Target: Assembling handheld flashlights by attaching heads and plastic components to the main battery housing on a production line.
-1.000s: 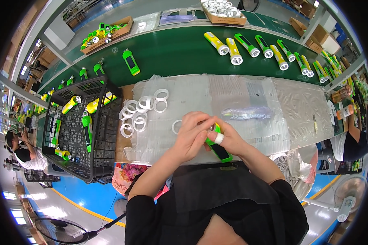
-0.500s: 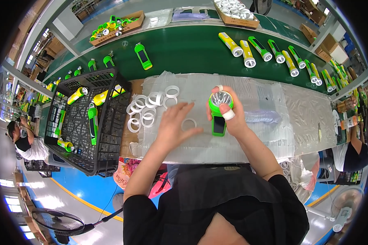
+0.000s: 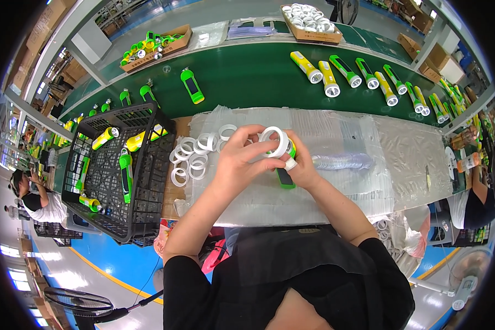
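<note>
My left hand (image 3: 239,154) pinches a white ring (image 3: 274,141) and holds it tilted in front of the flashlight's head. My right hand (image 3: 302,162) is closed around the green flashlight (image 3: 285,179), whose dark panel shows below the fingers. Most of the flashlight's head is hidden behind the ring and my fingers, so I cannot tell whether the two touch. White tape wraps a right-hand finger. Several loose white rings (image 3: 197,161) lie on the plastic-covered bench (image 3: 247,201) to the left of my left hand.
At left stands a black crate (image 3: 129,220) holding several flashlights. A green conveyor (image 3: 242,77) runs behind the bench, carrying yellow and green flashlights (image 3: 330,80). Beyond it are a box of white rings (image 3: 313,36) and a box of green parts (image 3: 159,58). Stacked clear discs (image 3: 341,161) lie right.
My left hand has closed on a white ring from the bench and brought it up to the flashlight's head. My right hand has shifted slightly left, still holding the flashlight.
</note>
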Demonstrator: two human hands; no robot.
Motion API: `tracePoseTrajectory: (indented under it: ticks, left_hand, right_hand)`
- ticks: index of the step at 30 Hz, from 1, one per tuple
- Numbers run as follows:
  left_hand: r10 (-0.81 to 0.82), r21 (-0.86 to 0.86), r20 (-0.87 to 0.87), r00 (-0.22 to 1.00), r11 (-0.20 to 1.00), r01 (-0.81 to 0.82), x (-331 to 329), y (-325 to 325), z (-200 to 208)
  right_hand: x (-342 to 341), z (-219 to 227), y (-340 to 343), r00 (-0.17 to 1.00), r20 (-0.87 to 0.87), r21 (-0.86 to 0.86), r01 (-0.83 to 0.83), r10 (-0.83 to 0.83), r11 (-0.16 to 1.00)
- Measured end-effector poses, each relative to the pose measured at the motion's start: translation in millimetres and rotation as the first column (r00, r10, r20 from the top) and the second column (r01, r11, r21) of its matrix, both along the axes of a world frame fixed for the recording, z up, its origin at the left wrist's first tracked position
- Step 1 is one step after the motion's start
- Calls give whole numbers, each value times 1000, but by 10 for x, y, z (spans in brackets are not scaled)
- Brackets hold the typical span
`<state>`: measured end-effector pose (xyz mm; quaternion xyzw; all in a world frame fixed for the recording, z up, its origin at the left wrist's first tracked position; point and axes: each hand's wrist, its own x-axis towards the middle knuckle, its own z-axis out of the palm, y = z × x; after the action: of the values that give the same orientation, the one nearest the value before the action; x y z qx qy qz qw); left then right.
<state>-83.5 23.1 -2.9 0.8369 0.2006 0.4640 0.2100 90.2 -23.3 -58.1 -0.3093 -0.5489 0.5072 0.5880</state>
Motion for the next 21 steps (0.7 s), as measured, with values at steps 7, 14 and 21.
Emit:
tracePoseTrajectory:
  ticks: [7,14,21]
  left_hand:
    - [-25,-29,-95,995,999,22,28,-4,38]
    - [-86,-91,-167,982,993,72,147,-84,129]
    - [-121,-129,-150,981,986,102,417,-159,-14]
  right_hand:
    - [50,5,24,986,103,160,115,-133,980]
    - [668,431,-47,795,499,432,115,-344,894]
    - [789,1191,10,343,938,160,-314,-45,936]
